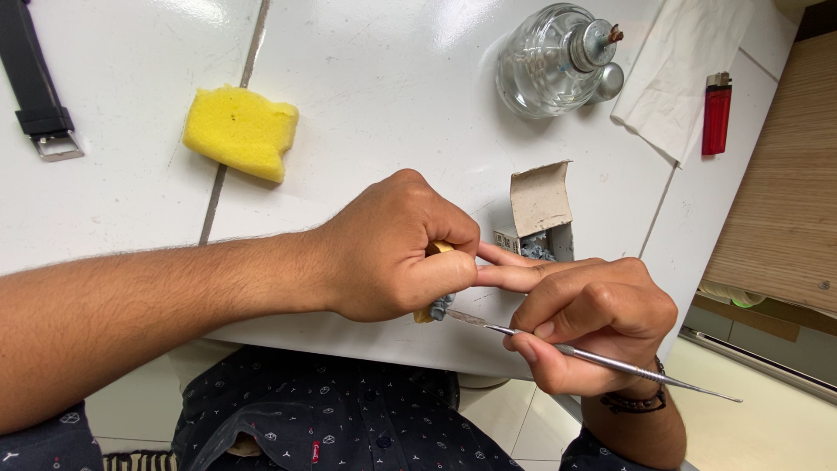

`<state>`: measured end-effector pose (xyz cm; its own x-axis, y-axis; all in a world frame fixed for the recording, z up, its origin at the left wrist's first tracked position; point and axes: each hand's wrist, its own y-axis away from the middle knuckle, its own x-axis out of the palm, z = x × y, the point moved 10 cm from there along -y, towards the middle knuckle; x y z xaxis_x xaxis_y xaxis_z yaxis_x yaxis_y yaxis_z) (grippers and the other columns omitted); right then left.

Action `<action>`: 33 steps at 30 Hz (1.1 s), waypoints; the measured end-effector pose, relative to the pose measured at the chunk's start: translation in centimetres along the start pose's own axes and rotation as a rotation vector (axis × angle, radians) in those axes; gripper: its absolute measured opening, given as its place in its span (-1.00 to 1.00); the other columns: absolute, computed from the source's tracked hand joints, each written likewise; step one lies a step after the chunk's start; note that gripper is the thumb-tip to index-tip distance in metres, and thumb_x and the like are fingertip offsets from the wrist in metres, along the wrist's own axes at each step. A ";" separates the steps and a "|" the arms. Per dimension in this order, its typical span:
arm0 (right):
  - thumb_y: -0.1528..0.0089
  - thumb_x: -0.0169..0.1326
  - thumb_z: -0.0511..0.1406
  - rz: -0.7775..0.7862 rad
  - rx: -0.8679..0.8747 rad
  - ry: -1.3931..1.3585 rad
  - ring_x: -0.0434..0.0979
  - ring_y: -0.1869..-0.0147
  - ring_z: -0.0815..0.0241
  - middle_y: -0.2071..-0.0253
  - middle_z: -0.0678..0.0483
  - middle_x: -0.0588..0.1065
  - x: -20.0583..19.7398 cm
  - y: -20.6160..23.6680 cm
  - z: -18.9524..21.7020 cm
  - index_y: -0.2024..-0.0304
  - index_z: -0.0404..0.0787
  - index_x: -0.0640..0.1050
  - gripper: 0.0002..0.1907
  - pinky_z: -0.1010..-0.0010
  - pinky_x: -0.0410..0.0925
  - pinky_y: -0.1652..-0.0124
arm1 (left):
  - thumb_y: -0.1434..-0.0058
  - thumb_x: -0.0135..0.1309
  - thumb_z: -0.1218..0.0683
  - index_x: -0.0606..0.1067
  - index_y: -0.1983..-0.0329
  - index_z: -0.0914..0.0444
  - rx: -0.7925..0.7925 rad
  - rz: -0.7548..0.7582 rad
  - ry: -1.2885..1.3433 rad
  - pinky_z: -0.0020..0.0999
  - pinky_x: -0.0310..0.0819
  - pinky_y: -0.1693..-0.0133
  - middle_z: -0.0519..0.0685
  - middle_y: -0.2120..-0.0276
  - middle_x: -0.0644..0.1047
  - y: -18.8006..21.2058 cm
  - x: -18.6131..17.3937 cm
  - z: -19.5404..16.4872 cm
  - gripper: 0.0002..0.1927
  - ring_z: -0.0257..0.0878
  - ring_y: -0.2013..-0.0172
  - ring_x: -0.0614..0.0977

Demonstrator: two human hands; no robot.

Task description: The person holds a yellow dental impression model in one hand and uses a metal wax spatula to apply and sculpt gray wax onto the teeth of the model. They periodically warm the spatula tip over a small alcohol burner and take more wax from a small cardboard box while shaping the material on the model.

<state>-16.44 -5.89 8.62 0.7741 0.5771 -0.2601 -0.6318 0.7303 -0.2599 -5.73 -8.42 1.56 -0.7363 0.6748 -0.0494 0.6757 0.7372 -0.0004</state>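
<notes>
**Hand positions at the white work surface**

We see the left hand [392, 253] curled closed around a small yellowish and grey object [434, 307], of which only small parts show between the thumb and fingers; we cannot tell what it is. The object sits at the near edge of the white tiled table [384, 105], just above the person's dark patterned shirt [349, 419].

The right hand [593, 318] is closed in a pen-like grip on a thin, double-ended metal hand instrument [602, 356]. Its flat tip touches the held object. Two extended fingers [510, 266] of the right hand rest against the left hand.

Behind the hands we note a small open cardboard box [540, 205]. Farther back stand a clear glass spirit lamp with a metal wick holder [549, 57], a folded white tissue [680, 78] and a red lighter [717, 113]. A yellow foam sponge [240, 131] lies to the left, and a black strap with a metal buckle [39, 96] lies at the far left edge.
</notes>
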 end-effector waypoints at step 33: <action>-0.40 0.02 -0.42 -0.783 0.061 -0.333 0.63 -0.05 0.11 0.09 -0.07 0.57 -13.1 3.6 -9.9 0.01 -0.31 0.52 -0.87 0.23 0.57 0.00 | -0.43 -0.16 0.05 0.54 -0.23 0.26 -0.119 -0.348 0.224 -0.47 0.49 0.29 -0.06 0.27 0.63 0.2 -4.0 3.5 -0.58 -0.40 0.29 0.59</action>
<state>-29.23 -14.47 1.94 0.9641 -0.0316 0.2636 0.0860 0.9765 -0.1977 -2.50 -11.13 -1.72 -0.9182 0.3660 0.1517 0.3862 0.9122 0.1371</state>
